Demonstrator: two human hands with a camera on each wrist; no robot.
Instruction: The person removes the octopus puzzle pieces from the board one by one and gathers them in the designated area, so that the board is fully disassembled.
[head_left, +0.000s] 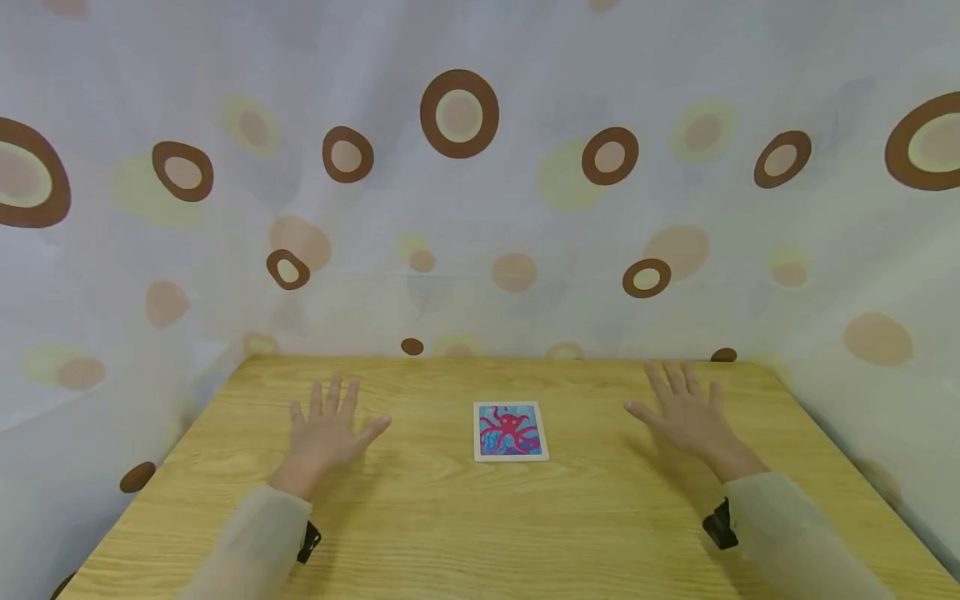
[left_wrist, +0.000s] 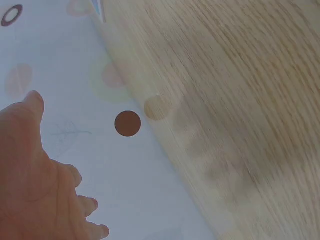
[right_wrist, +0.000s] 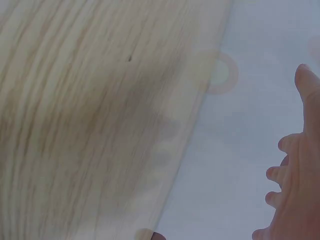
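Observation:
A square picture tile (head_left: 511,431) with a white border lies flat on the wooden table (head_left: 480,525), showing a pink octopus on blue. To its left, my left hand (head_left: 325,436) hovers over the wood with fingers straight and spread, holding nothing. On the other side my right hand (head_left: 692,422) is raised in the same way, its fingers spread and nothing in its grasp. Both hands are apart from the tile. The left wrist view shows part of the left hand (left_wrist: 35,175) at its left edge; the right wrist view has the right hand (right_wrist: 300,185) at its right edge.
A pale curtain (head_left: 480,200) with brown rings and pastel spots hangs behind the table and along both sides. Dark bands (head_left: 722,525) are worn at the wrists, below light sleeves (head_left: 258,533).

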